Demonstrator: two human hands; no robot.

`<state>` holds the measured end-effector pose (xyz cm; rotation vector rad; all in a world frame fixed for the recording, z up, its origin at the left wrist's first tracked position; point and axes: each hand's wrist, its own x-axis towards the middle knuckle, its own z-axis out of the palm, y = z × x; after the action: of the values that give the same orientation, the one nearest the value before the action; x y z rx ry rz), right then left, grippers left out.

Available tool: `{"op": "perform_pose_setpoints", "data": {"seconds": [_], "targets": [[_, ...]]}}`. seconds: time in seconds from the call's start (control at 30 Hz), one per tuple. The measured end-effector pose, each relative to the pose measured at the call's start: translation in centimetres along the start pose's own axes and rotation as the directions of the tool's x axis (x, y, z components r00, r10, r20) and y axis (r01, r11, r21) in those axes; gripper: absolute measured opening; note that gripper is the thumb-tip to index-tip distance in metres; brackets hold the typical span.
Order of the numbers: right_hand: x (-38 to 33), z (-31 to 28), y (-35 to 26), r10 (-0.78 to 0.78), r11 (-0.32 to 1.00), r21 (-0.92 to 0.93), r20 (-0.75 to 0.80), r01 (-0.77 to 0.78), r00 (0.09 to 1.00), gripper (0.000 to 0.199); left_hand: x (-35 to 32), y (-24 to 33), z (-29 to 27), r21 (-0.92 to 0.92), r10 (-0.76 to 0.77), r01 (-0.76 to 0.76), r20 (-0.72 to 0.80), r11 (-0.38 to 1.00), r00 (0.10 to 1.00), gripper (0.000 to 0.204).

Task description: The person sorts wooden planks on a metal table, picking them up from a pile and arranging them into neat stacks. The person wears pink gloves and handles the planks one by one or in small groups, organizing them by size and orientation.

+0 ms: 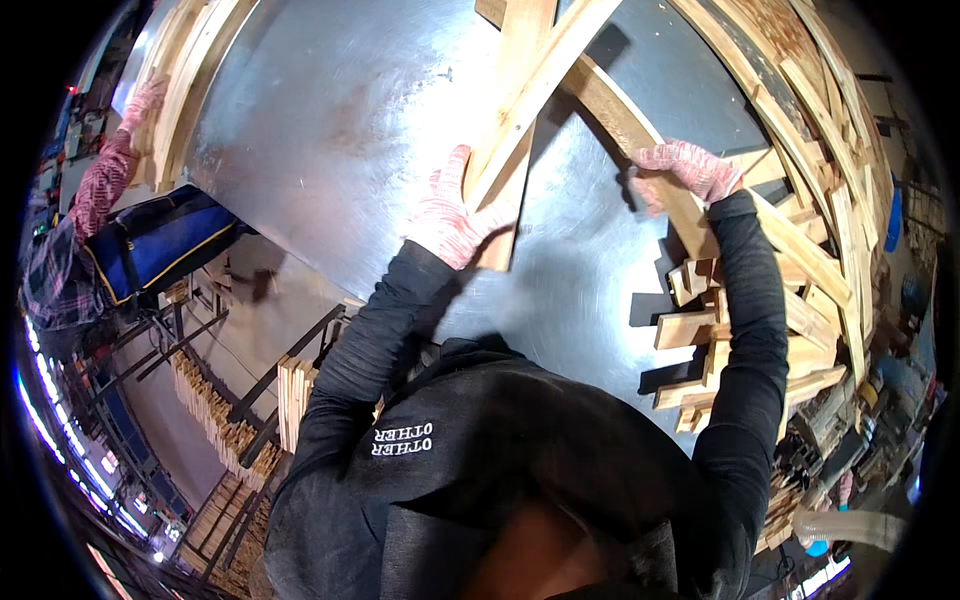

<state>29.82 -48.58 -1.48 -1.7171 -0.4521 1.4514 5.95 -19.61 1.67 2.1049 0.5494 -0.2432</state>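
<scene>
My left hand (452, 218), in a pinkish-white knit glove, grips the near end of a long pale wooden strip (545, 82). That strip slants away to the upper right and crosses over a wider wooden board (518, 195) lying beneath it. My right hand (690, 170), gloved alike, is closed over a second wooden board (612, 108), with its fingers curled round the edge. The far end of this board passes under the pale strip. Both hands are above a shiny metal tabletop (330, 130).
Loose wooden pieces (800, 300) lie piled along the table's right side, some jutting toward me. At the far left, a co-worker's gloved hand (145, 105) rests on long boards (195, 80), beside a blue bag with yellow trim (165, 240). Stacked wood strips (215, 410) stand on a dark rack below left.
</scene>
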Motion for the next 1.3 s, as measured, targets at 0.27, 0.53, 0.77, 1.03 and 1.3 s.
{"op": "perform_pose_setpoints", "data": {"seconds": [0.27,0.53,0.77,1.03,1.3], "targets": [[0.1,11.9,-2.6,-0.110,0.340,0.910,-0.212,0.237,0.971,0.041,-0.5,-3.7,-3.4,-0.810,-0.193,0.135,0.028,0.570,0.981,0.029],[7.5,23.0,-3.5,-0.621,0.572,-0.819,-0.473,-0.051,0.626,0.041,-0.4,-9.6,3.8,-0.914,0.210,0.078,0.174,0.399,0.962,0.058],[10.0,25.6,-4.4,-0.213,0.764,-0.490,-0.806,-0.421,0.552,0.092,-1.9,-10.4,-2.0,-0.863,0.159,0.135,0.239,0.486,0.958,0.057],[18.2,30.6,-4.8,-0.473,0.756,-0.648,-0.638,-0.092,0.608,0.099,-7.7,-12.9,-16.3,-0.726,-0.025,-0.036,-0.074,0.687,0.997,0.063],[28.5,20.0,-17.3,-0.788,0.433,-0.864,-0.225,0.256,0.573,0.078,-5.2,-14.7,-19.2,-0.710,-0.096,-0.030,-0.137,0.703,0.986,0.072]]}}
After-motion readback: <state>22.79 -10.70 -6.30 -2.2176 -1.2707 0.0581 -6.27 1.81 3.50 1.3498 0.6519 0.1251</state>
